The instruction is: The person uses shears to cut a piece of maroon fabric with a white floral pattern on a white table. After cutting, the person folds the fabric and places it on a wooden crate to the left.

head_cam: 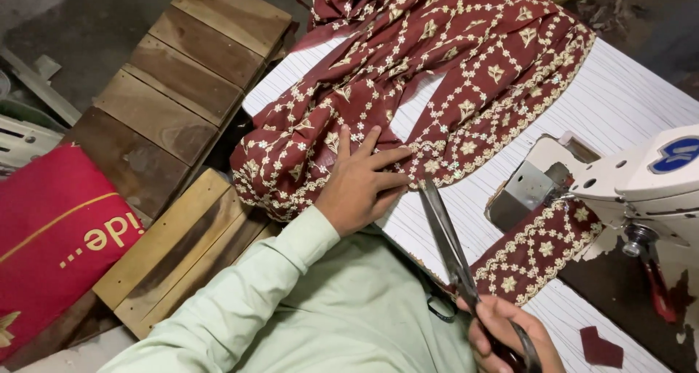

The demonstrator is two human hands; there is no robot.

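Head view, sewing machine [641,191] (white), wooden planks [182,89]

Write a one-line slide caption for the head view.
Left hand flat on embroidered maroon fabric while right hand holds scissors beside a sewing machine on a white table.

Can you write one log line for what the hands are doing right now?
left hand: flat on maroon fabric | right hand: holds scissors | beside: sewing machine

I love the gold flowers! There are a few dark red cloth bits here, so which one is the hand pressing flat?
The big bunched cloth. The left hand lies on it; the strip beside the sewing machine and small scrap lie untouched.
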